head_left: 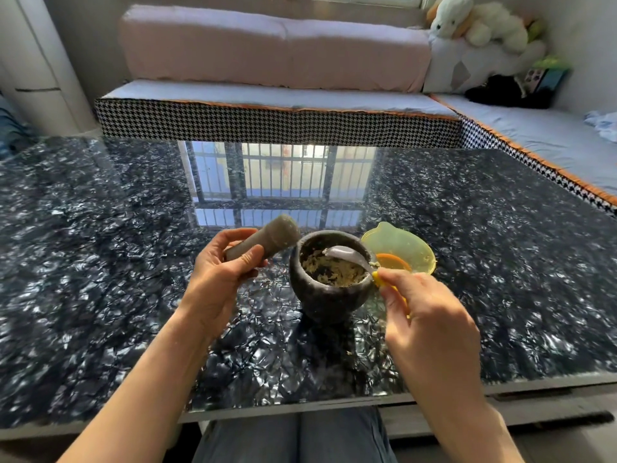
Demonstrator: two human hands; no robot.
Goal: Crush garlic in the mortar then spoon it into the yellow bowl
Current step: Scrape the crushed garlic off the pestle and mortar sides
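Head view: one dark stone mortar [329, 279] stands upright on the glossy black marbled table [100, 262], near the front edge, with pale crushed garlic [337, 270] spread over its inside. Just behind and to its right, touching or nearly so, sits one translucent yellow bowl [405, 248], its small pouring lip pointing away from the person; a little garlic and an orange patch show in its bottom.

The left hand [217, 279] has its fingers and thumb curled round the single grey pestle [267, 238], held clear of the mortar to its left. The pestle's long axis runs from lower left to upper right, its broad, garlic-flecked working end pointing up toward the mortar's rim.

The right hand [430, 315] pinches the yellow handle of the one spoon [347, 255] between thumb and fingertips. The spoon's long axis slants from the hand at lower right to upper left; its pale bowl hangs over the mortar's mouth, just above the garlic.

Beyond the table stand a sofa [273, 51] with a houndstooth edge and some plush toys [474, 21].
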